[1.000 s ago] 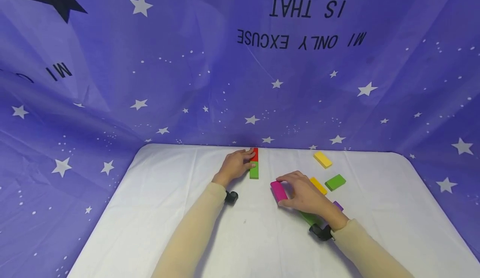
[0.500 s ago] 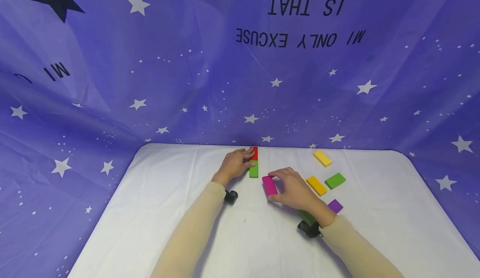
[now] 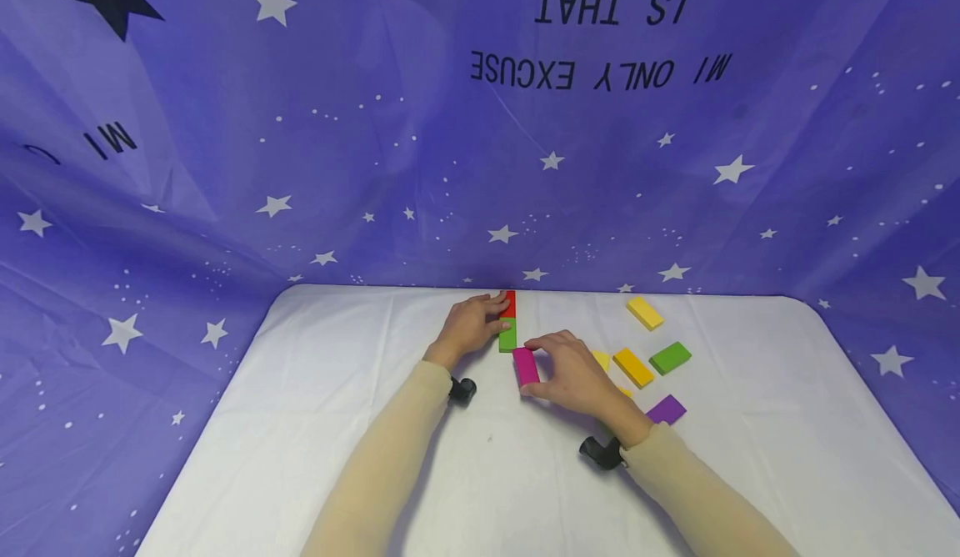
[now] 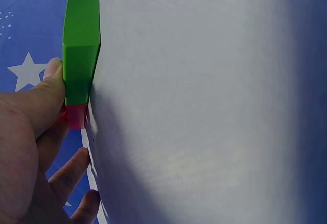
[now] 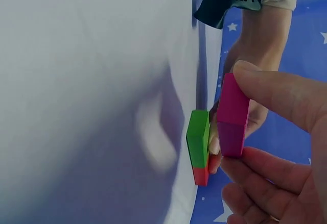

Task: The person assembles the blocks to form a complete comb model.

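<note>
A red block (image 3: 511, 302) and a green block (image 3: 507, 337) lie end to end in a line near the table's far edge. My left hand (image 3: 468, 328) rests beside them, its thumb against the green block and a fingertip at the red one. Between thumb and fingertips, my right hand (image 3: 573, 373) pinches a magenta block (image 3: 526, 368) by its ends. In the head view it appears just nearer than the green block; the right wrist view shows the magenta block (image 5: 233, 114) apart from the green block (image 5: 198, 137).
Right of my right hand lie a yellow block (image 3: 645, 313), an orange-yellow block (image 3: 633, 367), another green block (image 3: 670, 358) and a purple block (image 3: 666, 409). A pale yellow piece (image 3: 601, 360) is partly hidden behind that hand. A purple star-printed cloth (image 3: 420, 165) borders the white table (image 3: 480, 474).
My right hand has carried the magenta block leftward, closer to the green block. More yellow shows behind it and the purple block is more exposed. The left hand stays by the red and green blocks.
</note>
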`<state>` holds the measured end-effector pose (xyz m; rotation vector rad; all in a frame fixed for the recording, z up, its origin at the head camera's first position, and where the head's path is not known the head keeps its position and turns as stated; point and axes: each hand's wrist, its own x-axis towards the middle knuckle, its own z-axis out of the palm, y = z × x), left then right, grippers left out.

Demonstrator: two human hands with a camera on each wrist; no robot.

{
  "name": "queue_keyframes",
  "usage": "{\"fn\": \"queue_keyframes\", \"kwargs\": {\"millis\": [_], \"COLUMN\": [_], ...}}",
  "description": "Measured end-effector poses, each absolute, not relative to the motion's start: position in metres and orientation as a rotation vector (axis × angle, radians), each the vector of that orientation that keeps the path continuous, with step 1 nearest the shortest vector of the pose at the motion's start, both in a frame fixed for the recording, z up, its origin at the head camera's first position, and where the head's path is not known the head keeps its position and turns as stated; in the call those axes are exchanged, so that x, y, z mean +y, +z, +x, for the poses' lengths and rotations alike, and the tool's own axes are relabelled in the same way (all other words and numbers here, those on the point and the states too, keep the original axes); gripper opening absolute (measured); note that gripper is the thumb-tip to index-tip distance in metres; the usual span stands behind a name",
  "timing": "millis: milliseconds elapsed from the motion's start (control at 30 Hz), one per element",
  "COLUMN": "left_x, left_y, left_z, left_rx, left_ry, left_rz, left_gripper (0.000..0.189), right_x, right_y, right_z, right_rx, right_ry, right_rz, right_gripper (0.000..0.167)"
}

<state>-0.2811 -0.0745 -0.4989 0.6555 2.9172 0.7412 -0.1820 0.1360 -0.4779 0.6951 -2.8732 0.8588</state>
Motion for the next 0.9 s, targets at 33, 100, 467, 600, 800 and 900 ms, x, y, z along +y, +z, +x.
{"fn": "queue_keyframes", "kwargs": {"millis": [33, 100, 467, 600, 800, 900], "left_x": [-0.075, -0.075, -0.074, -0.074, -0.075, -0.073], "left_y": [-0.499, -0.498, -0.497, -0.498, -0.498, -0.498], "left_z": [-0.281, -0.281, -0.281, -0.281, -0.281, -0.281], "left_rx": [2.92, 2.924, 2.945, 2.944, 2.939, 2.939], "left_ry": [0.738, 0.737, 0.723, 0.706, 0.705, 0.699], "left_rz": [0.657, 0.656, 0.684, 0.682, 0.679, 0.678], "left_gripper": [0.051, 0.051, 0.051, 0.051, 0.051, 0.051], "right_x": [0.134, 0.131, 0.115, 0.11, 0.104, 0.104], "right_y": [-0.478, -0.479, -0.484, -0.487, -0.491, -0.493], "right_z": [-0.182, -0.183, -0.186, -0.188, -0.191, -0.192], "right_rx": [-2.877, -2.891, -2.903, -2.926, -2.951, -2.962], "right_ry": [0.855, 0.854, 0.858, 0.866, 0.866, 0.857], "right_rz": [0.691, 0.68, 0.629, 0.591, 0.541, 0.52], "right_gripper": [0.062, 0.062, 0.064, 0.065, 0.066, 0.067]}}
